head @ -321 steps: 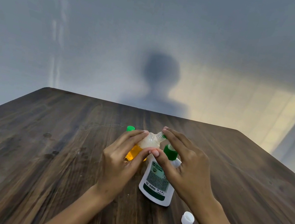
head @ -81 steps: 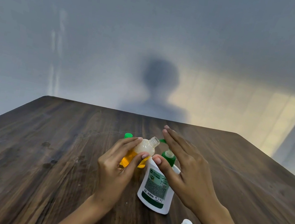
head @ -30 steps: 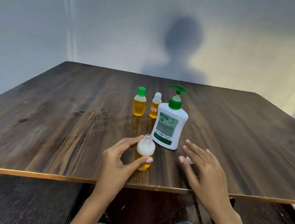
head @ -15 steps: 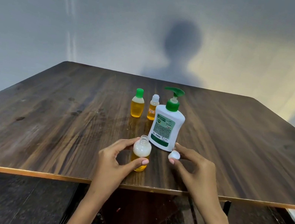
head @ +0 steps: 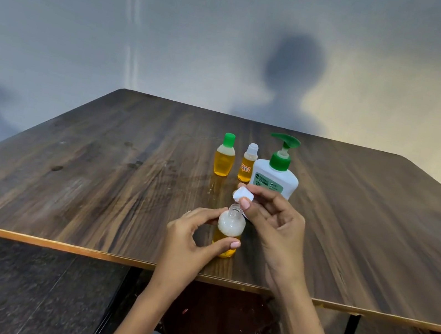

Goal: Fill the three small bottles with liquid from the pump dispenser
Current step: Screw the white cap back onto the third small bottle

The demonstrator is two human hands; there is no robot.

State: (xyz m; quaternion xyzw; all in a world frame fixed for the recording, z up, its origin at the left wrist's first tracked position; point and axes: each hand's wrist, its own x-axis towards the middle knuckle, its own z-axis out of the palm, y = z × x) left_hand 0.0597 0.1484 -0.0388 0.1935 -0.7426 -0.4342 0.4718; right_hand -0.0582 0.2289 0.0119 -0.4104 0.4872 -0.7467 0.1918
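Three small bottles and one pump dispenser [head: 275,173] stand on a wooden table [head: 78,187]. Nearest bottle [head: 228,231] sits upright near the front edge, long axis vertical, open neck pointing up; foam above, amber liquid below. Left hand [head: 191,245] grips its body, thumb in front, fingers curled round the far side. Right hand [head: 275,231] is just right of and above the neck, pinching a white cap [head: 243,194] between thumb and fingertips; cap is tilted, just above the neck, not on it. Farther back: green-capped bottle [head: 224,157] and, just right of it, a white-capped bottle [head: 247,164] with a small label, both upright and filled amber. Dispenser stands close beside the white-capped one, spout pointing left.
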